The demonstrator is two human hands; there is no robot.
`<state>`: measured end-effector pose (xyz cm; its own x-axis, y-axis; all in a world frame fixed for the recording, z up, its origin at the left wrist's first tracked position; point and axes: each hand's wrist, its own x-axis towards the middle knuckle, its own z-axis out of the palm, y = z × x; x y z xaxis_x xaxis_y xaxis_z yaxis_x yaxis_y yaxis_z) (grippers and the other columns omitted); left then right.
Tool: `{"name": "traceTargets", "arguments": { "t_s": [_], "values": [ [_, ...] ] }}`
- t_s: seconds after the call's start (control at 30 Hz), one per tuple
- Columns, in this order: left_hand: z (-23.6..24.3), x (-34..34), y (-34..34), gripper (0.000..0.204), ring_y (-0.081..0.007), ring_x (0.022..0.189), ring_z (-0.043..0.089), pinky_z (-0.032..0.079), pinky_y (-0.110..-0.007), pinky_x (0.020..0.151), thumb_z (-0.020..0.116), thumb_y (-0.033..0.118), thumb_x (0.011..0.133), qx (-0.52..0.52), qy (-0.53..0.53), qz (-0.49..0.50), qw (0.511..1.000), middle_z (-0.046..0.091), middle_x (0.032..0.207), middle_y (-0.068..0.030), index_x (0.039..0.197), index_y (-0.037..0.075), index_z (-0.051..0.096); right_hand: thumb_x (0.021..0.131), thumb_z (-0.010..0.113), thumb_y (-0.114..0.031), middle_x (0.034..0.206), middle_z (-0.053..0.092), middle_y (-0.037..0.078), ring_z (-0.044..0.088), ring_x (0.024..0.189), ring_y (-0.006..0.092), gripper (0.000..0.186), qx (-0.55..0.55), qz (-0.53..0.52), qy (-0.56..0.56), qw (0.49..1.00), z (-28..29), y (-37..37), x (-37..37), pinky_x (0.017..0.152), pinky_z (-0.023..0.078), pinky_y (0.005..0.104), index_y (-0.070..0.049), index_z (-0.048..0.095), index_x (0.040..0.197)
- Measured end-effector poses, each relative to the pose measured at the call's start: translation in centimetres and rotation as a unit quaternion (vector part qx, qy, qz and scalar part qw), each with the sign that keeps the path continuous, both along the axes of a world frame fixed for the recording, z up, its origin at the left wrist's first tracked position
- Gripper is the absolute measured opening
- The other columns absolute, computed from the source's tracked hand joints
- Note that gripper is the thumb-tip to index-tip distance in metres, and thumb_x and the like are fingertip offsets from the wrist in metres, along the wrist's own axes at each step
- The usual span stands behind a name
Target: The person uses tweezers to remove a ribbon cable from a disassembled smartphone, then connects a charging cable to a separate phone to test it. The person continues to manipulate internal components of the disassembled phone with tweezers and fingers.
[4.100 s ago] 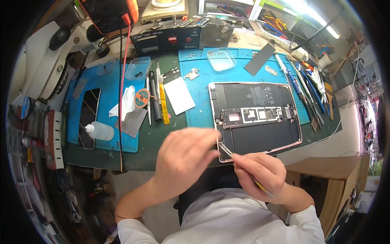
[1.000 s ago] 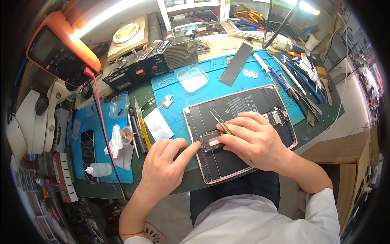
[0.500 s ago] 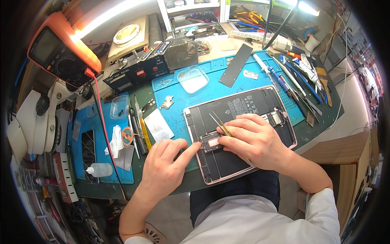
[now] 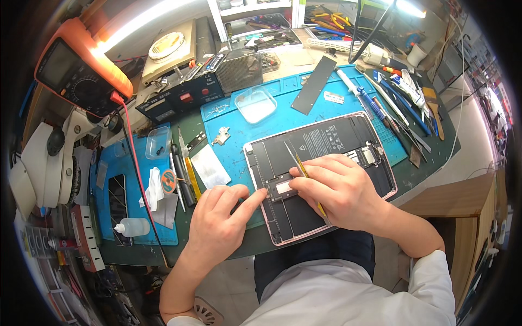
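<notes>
An opened tablet (image 4: 326,144) with black battery cells and a pinkish rim lies on the bench before me. My left hand (image 4: 222,212) rests at its left edge, index finger stretched onto the end of the black inner board (image 4: 278,187), thumb apart and the other fingers curled. Between my right hand's (image 4: 338,187) thumb and palm are yellow-and-silver tweezers (image 4: 300,162), their tips pointing up and away from the board. The right thumb and index fingertips reach the board beside its pale rectangular patch. My right hand hides part of the tablet's middle.
Beyond the tablet, a blue mat (image 4: 239,127) carries a clear plastic box (image 4: 255,106) and a dark flat plate (image 4: 314,86). Pens and hand tools (image 4: 399,111) lie at the right. Leftward are a solder spool (image 4: 169,181), a dropper bottle (image 4: 132,227) and an orange multimeter (image 4: 81,68).
The tweezers in my right hand have turned slightly more upright. Both hands stay at the board, the left index finger still on its end. The whole view has shifted a little.
</notes>
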<state>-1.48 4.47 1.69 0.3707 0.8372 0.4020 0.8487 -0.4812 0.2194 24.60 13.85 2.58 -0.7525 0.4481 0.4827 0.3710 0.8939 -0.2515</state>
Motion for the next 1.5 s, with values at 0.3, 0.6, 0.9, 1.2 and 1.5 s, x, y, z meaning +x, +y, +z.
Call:
{"name": "traceTargets", "arguments": {
  "t_s": [0.3, 0.6, 0.9, 1.2, 1.5],
  "values": [
    [-0.1, 0.1, 0.0, 0.049, -0.0212, 0.094, 0.061, 0.048, -0.036, 0.08, 0.068, -0.001, 0.078, 0.001, 0.003, -0.002, 1.0, 0.062, 0.107, -0.0026, 0.125, 0.011, 0.076, 0.078, 0.076, -0.01, 0.108, 0.073, 0.006, 0.071, 0.111, 0.0246, 0.031, -0.008, -0.001, 0.003, 1.0, 0.2, -0.1, 0.0, 0.096, 0.056, 0.0414, -0.007, 0.072, 0.109],
    [0.0, 0.3, -0.1, 0.052, -0.02, 0.096, 0.062, 0.049, -0.036, 0.082, 0.07, 0.001, 0.08, 0.014, 0.021, -0.007, 1.0, 0.062, 0.108, -0.0018, 0.13, 0.013, 0.075, 0.08, 0.074, -0.011, 0.107, 0.073, 0.006, 0.071, 0.112, 0.0249, 0.029, 0.005, -0.001, 0.014, 1.0, -0.2, -0.3, 0.0, 0.097, 0.056, 0.0416, -0.006, 0.072, 0.108],
    [0.2, 1.3, -0.8, 0.05, -0.0175, 0.095, 0.062, 0.047, -0.036, 0.086, 0.07, 0.006, 0.085, 0.006, 0.045, -0.028, 0.999, 0.061, 0.107, 0.0, 0.134, 0.017, 0.075, 0.081, 0.073, -0.01, 0.107, 0.073, 0.006, 0.071, 0.11, 0.0242, 0.027, 0.015, -0.009, 0.036, 0.999, -0.9, -0.4, 0.0, 0.096, 0.055, 0.0408, -0.006, 0.072, 0.108],
    [0.4, 1.2, -0.7, 0.051, -0.0182, 0.098, 0.062, 0.047, -0.037, 0.087, 0.069, 0.004, 0.083, -0.003, 0.044, -0.036, 0.998, 0.06, 0.108, 0.0, 0.131, 0.017, 0.076, 0.084, 0.071, -0.013, 0.109, 0.074, 0.007, 0.07, 0.111, 0.0242, 0.026, 0.011, -0.015, 0.038, 0.999, -0.8, -0.7, 0.0, 0.097, 0.054, 0.04, -0.005, 0.072, 0.108],
    [1.0, 1.5, -0.7, 0.051, -0.0252, 0.1, 0.062, 0.049, -0.04, 0.089, 0.068, -0.002, 0.08, -0.03, 0.021, -0.018, 0.999, 0.062, 0.108, -0.0044, 0.128, 0.012, 0.076, 0.086, 0.072, -0.012, 0.12, 0.073, 0.006, 0.068, 0.115, 0.0234, 0.029, 0.004, -0.017, 0.044, 0.999, -1.0, -1.0, 0.1, 0.098, 0.054, 0.0392, -0.006, 0.07, 0.114]
  ]
}}
